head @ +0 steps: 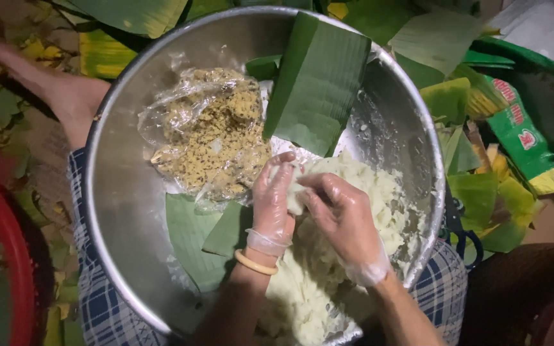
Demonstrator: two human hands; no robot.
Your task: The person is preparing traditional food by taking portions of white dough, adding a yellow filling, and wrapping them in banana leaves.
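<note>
Large round steel basin [120,192] filling most of the view, resting on a lap in blue-and-white checked cloth [94,301]. Around it, a litter of banana leaf scraps [476,192] in green and yellow; a red rim [8,250] curving at the far left; a green printed bag [527,128] at the upper right; a bare foot [75,96] just beyond the basin's upper left edge.

Inside the basin, lower right: a big mound of white sticky dough [379,192], spreading from the middle to the near rim. Upper middle: a folded banana leaf [318,83] leaning over the far rim. Upper left of centre: a clear plastic bag of yellowish crumbly filling [216,138], speckled dark, lying open on the basin floor. Lower left of centre: two flat leaf pieces [193,237], overlapping, partly under the left forearm.

Both hands in thin clear gloves, meeting over the top of the mound. Left hand [274,202] with fingers curled, pressed against a small lump of dough [296,192]. Right hand [344,214] with fingers bent inward, pinching the same lump from the other side. Lump held between the two hands, touching the mound's upper left edge, just beside the filling bag. Pale yellow bangle [256,263] on the left wrist.
</note>
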